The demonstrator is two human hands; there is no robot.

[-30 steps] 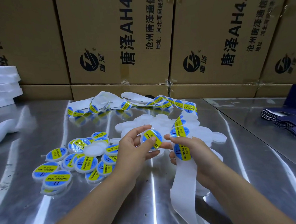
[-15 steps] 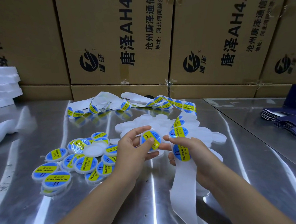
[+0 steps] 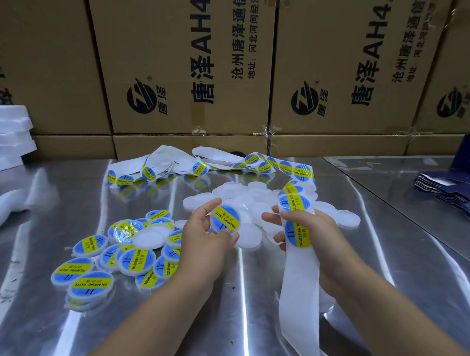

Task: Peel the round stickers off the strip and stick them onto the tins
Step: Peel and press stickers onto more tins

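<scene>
At the far left a stack of white foam slabs (image 3: 1,133) sits on the steel table (image 3: 183,334). Next to the right comes a heap of labelled tins (image 3: 103,259), each with a blue and yellow face. They look light, thin-walled and smooth, so they probably slide easily on the metal and are best taken by the rim. The left hand (image 3: 204,235) does just that: its fingers and thumb curl round the edge of one tin (image 3: 225,218), held above the table with its stickered face toward the camera. Behind it lies a pile of bare tins (image 3: 243,191), milky white, lids on, so what is inside cannot be seen. The right hand (image 3: 315,227) pinches the strip (image 3: 300,290), thumb on the front between two labels and fingers behind. The next sticker (image 3: 297,233) sits just under the thumb. The backing is limp paper that hangs down toward the near edge and also loops away across the table. The stickers seem thin, floppy and tacky, likely to crease or fold onto themselves, so lifting one by its edge is the safest hold. At the far right lie blue folded cartons (image 3: 463,198), flat. Along the back stand cardboard boxes (image 3: 192,55), taped shut, their contents hidden.
</scene>
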